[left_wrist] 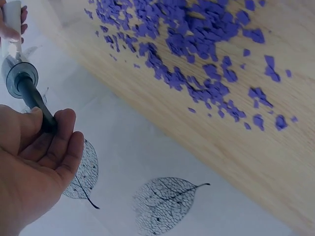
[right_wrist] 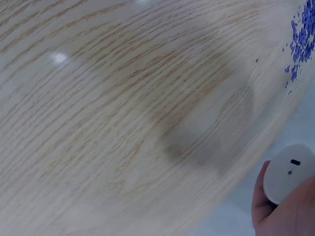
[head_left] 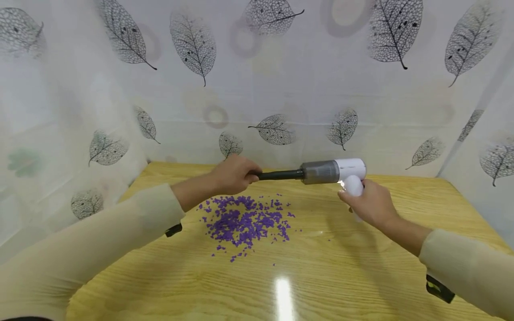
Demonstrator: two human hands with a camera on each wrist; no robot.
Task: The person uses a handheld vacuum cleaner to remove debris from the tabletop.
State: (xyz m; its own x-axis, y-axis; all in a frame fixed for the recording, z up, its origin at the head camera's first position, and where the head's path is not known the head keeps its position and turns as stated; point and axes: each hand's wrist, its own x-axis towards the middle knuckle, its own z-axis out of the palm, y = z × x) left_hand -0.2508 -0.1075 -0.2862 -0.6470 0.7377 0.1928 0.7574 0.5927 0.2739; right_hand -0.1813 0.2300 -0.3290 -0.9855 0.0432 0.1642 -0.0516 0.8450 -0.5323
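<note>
A handheld vacuum cleaner (head_left: 321, 172), white at the handle end with a smoky clear dust cup, is held level above the table. My right hand (head_left: 371, 203) grips its white handle; in the right wrist view the round handle base (right_wrist: 290, 172) shows beside the fingers. At the other end, my left hand (head_left: 234, 174) pinches the tip of the black nozzle (head_left: 281, 174). The left wrist view shows thumb and fingers around that nozzle (left_wrist: 37, 101). Below and in front of the left hand, small purple paper scraps (head_left: 245, 223) lie scattered in a loose heap.
The wood-grain table (head_left: 321, 276) carries the scraps, a few strays lying toward its middle. A pale curtain (head_left: 281, 89) with leaf prints hangs behind the table and along its sides. Dark wrist straps show under both sleeves.
</note>
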